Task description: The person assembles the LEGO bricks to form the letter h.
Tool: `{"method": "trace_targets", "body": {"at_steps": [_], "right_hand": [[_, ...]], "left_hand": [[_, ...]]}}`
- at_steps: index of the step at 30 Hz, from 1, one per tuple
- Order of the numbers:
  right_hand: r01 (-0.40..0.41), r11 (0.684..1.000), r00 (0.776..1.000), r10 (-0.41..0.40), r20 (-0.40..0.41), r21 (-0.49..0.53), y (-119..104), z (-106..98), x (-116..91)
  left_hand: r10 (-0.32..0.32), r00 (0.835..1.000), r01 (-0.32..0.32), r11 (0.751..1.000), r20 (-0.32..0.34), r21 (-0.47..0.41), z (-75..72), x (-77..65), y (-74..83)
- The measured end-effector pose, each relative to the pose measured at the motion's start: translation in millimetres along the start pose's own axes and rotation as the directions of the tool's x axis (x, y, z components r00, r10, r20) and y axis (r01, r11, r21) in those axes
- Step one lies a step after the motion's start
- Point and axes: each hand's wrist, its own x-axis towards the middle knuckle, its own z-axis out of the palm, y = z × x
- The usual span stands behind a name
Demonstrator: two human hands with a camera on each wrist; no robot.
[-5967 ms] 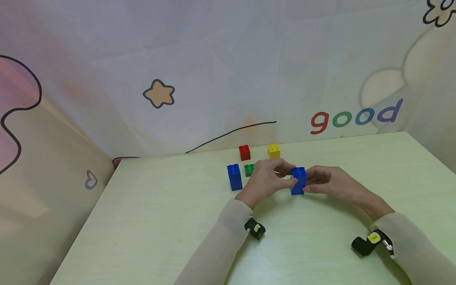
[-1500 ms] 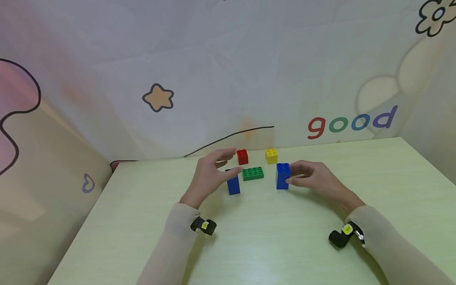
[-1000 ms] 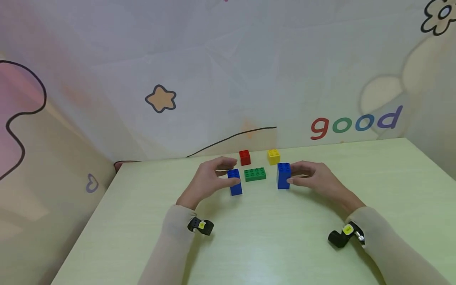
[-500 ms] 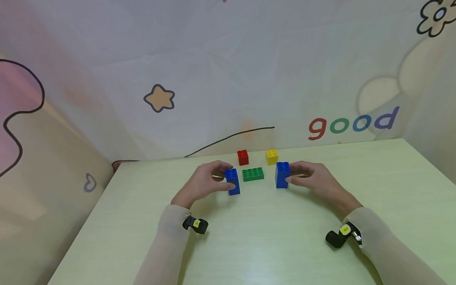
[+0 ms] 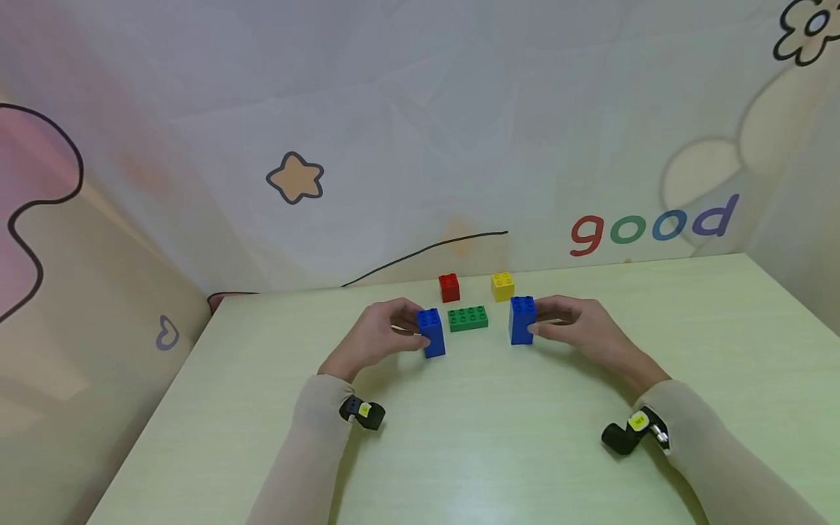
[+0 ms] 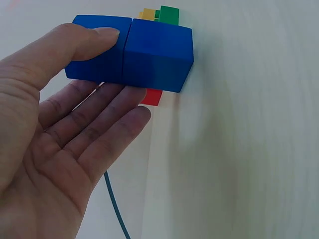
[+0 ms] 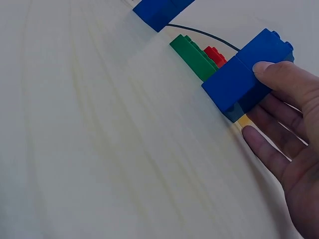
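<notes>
My left hand (image 5: 376,337) pinches a tower of two stacked blue bricks (image 5: 432,334), its thumb on the near face and its fingers behind. The left wrist view shows the seam between those two blue bricks (image 6: 158,57). On the right, my right hand (image 5: 582,327) holds a second two-brick blue tower (image 5: 521,322) between thumb and fingers. Both towers stand upright. Between them lies a long green brick (image 5: 468,319), touched by neither hand. Its end also shows beside the right-hand blue tower (image 7: 237,82) in the right wrist view.
Behind the green brick, a red brick (image 5: 449,288) and a yellow brick (image 5: 502,286) sit near the back edge of the pale table (image 5: 459,452). A printed backdrop (image 5: 420,146) rises directly behind the table.
The right hand and its blue tower have moved left from farther right. My left hand let go of that tower, crossed left and took hold of the other one.
</notes>
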Motion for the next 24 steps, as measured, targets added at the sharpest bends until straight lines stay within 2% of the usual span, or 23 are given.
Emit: {"method": "trace_targets", "body": {"at_steps": [24], "right_hand": [[0.007,1.0,1.0,-0.007,-0.02,-0.008,2,2,0]], "left_hand": [[0.1,0.995,-0.101,0.994,-0.02,-0.037,27.5,10.2,9.9]]}}
